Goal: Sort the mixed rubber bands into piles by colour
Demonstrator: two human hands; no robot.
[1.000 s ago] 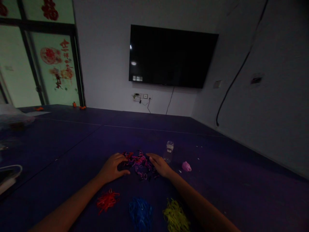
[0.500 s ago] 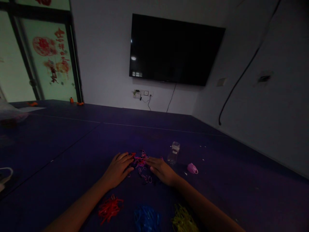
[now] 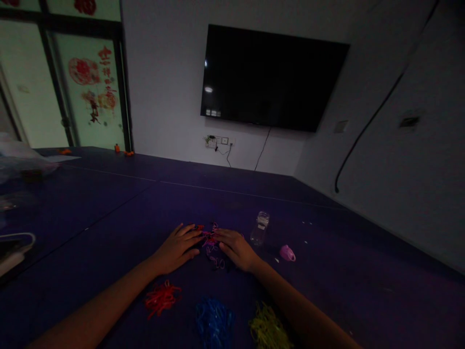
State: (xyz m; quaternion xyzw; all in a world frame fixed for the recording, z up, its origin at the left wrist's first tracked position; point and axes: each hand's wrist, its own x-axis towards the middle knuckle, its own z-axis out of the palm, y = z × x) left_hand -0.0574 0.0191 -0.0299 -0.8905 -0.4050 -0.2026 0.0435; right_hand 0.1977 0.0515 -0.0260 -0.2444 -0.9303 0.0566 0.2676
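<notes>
Purple surface [image 3: 123, 208] below, left hand [image 3: 177, 248] and right hand [image 3: 238, 249] lie open, palms down, fingers touching loose bands [image 3: 209, 241].

The person's left hand [image 3: 178, 248] and right hand [image 3: 238, 250] are bare, with slender fingers [image 3: 188, 235]. The 2 forearms, left forearm [image 3: 105, 301] and right forearm [image 3: 296, 304], are bare where visible, smooth in outline, narrowing towards the hands. Dimness obscures finer detail.

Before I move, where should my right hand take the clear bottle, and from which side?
I'd close the right hand around the clear bottle at its body, coming from the near side. It appears to stand upright, and the pink looped piece lies off to its right, out of that path.
</notes>
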